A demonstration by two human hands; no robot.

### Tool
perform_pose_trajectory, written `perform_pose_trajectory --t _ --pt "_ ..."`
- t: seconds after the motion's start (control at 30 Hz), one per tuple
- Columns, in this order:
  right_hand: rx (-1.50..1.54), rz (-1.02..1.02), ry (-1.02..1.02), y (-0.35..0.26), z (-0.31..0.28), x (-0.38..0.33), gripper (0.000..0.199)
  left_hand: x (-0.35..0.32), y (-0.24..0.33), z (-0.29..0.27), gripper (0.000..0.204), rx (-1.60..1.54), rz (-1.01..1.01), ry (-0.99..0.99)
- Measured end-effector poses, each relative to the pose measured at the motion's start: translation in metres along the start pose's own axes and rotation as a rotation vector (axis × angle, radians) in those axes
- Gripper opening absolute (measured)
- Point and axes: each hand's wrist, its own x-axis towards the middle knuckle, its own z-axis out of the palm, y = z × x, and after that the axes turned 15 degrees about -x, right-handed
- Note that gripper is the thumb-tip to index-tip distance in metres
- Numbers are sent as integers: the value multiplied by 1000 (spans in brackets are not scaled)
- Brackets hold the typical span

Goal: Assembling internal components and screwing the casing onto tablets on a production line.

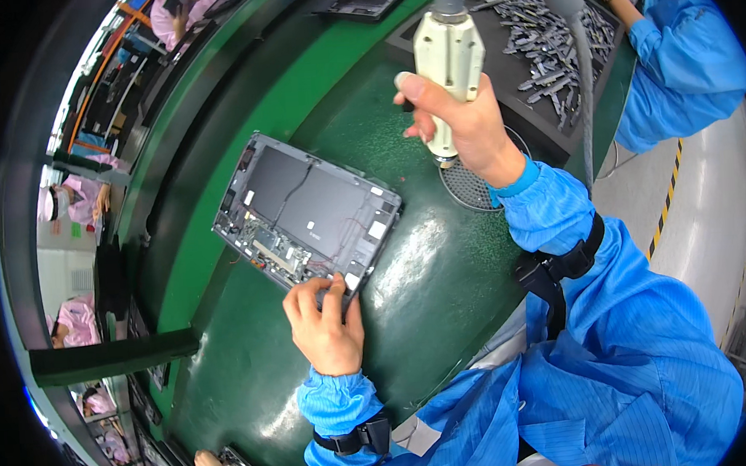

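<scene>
Opened flat device [308, 207], dark shell with exposed circuit board, lies skewed on the green desk [412, 336], well in from the near edge; its far side overlaps the bright green strip [183, 319] along the desk's far edge. Left hand [326, 332]: holding, fingers curled over the device's rim by its near corner. Right hand [469, 127]: closed around a white handheld tool [449, 52], thumb laid across the body; grey cable at top, tip pointing down beside the rim of a round mesh disc [470, 186]. Tool well apart from device. Toward the desk's right end: dark mat [514, 99] bearing a heap of small dark parts [540, 34]. Beyond it, at the near edge, a co-worker's blue sleeve [685, 65].
</scene>
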Motion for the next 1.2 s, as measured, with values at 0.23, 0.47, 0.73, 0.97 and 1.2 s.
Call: perform_pose_trajectory --t 0.23,0.47,0.73,0.97,1.2 --pt "30 -12 27 4 3 14 27 2 6 -9 34 -9 17 -18" --pt "237 -113 -6 -19 4 7 39 3 -5 -7 34 -40 56 13" --pt "206 -7 -327 -25 93 -50 57 -4 -12 -6 33 -84 85 57" --pt "225 17 -351 -22 96 -49 45 -4 -12 -4 33 -85 78 59" --pt "94 -20 -375 -15 98 -50 54 -5 -13 -2 33 -84 76 44"
